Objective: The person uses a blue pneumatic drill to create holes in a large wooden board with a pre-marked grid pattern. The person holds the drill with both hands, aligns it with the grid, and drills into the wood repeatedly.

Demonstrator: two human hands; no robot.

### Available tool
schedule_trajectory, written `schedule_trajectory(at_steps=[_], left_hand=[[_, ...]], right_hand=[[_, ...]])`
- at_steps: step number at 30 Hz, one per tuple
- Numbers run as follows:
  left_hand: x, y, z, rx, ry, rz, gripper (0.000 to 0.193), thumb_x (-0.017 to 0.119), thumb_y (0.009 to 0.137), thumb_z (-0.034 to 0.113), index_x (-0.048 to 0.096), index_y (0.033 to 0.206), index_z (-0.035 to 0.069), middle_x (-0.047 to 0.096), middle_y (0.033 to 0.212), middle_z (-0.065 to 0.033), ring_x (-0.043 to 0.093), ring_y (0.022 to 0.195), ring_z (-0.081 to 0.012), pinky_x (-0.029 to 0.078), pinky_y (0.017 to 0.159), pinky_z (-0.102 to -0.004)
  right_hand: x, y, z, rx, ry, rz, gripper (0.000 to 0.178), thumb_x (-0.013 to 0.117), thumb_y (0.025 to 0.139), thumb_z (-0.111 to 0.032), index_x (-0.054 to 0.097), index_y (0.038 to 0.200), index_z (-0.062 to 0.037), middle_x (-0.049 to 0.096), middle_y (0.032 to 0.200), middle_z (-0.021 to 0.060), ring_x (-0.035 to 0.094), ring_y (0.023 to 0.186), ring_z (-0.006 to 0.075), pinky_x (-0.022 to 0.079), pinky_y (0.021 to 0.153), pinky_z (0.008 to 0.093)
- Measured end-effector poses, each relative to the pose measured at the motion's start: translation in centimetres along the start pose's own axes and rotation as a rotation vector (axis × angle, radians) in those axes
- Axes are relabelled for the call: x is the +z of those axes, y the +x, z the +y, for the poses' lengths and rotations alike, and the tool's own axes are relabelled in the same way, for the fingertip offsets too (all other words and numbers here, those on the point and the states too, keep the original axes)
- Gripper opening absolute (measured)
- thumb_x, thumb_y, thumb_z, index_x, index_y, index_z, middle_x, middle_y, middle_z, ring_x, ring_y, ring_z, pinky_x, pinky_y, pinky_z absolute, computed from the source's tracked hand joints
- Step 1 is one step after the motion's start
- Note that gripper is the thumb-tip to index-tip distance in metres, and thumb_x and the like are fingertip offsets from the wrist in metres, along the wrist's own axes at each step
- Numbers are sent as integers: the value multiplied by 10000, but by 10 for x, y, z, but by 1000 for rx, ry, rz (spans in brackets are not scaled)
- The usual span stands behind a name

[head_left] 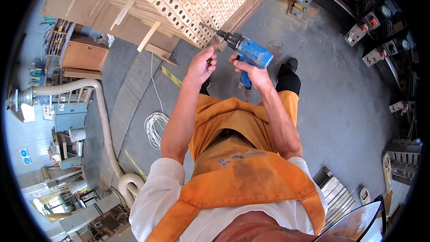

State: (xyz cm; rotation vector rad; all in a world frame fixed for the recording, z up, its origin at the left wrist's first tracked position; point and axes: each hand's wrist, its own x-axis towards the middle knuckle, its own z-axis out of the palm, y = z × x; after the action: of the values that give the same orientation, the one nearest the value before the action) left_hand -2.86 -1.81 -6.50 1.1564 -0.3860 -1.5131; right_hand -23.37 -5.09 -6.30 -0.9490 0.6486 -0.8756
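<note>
My right hand (pixel 253 72) is wrapped round the grip of a blue drill (pixel 255 53). Its black chuck and long bit point up and to the left, and a metal fitting sticks out under the handle. My left hand (pixel 201 65) is closed just left of the chuck, with something small and dark between the fingers that I cannot make out. Beyond both hands stands a stack of pale wooden blocks (pixel 201 1) with rows of round holes. Several holes near its left part hold dark round inserts (pixel 172 10). The bit's tip lies in front of the stack's near edge.
On the floor to the left lie a coiled white cable (pixel 156 127) and a beige ribbed hose (pixel 102 112). Wooden strips (pixel 148 36) jut from the stack's left side. Machines with control boxes (pixel 354 35) line the right. Metal slats (pixel 336 197) lie at lower right.
</note>
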Motion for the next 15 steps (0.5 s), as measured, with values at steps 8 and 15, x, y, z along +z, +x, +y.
schedule_trajectory(at_steps=[8,15], left_hand=[[7,1,14,116,27,-20,331,553,949,151,537,1239,-8,549,867,-21,485,670,-77,361,486,-183],[5,14,35,245,-160,-60,197,543,957,153,578,1080,2,564,847,-23,474,652,-71,352,481,-180]], right_hand=[[2,-1,-4,21,97,7,201,649,817,-47,643,1019,-43,661,955,33,622,890,137,492,716,285],[-10,-16,-4,-60,-114,-49,264,674,810,-63,635,1070,-48,662,1019,54,597,835,144,486,721,285]])
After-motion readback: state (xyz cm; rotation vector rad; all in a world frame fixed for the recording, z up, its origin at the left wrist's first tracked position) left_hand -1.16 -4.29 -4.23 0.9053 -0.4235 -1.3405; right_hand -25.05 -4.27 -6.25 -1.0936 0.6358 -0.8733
